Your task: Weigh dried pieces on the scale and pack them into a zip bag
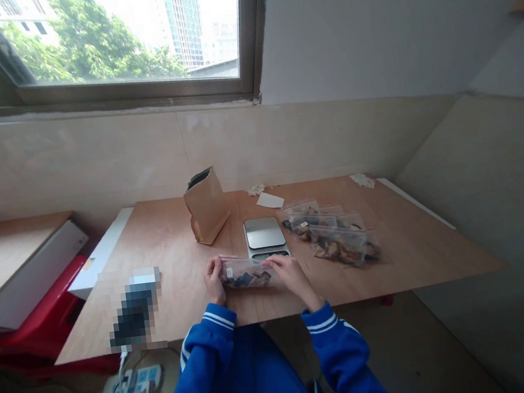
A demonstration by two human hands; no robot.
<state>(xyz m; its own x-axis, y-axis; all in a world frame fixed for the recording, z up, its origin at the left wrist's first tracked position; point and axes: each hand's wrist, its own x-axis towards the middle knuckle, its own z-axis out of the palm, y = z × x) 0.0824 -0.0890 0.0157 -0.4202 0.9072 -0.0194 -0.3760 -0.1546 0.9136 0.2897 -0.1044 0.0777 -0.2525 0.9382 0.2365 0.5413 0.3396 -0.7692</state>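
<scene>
Between my two hands lies a clear zip bag (247, 276) with dark dried pieces and a small white label inside, near the table's front edge. My left hand (214, 281) is closed on the bag's left end. At its upper right edge, my right hand (292, 275) pinches the plastic, fingers pressed together. Just behind the bag stands a kitchen scale (265, 233) with a silver plate, its front partly covered by the bag and my right hand. Several similar bags of brown dried pieces (343, 245) lie overlapping to the right of the scale.
A brown paper pouch (209, 205) stands open-topped at the back left of the wooden table (416, 261). A white card (270, 200) and crumpled tissue (362, 180) lie near the wall. A blurred-out dark object is at left, above a power strip (132, 384) with cables.
</scene>
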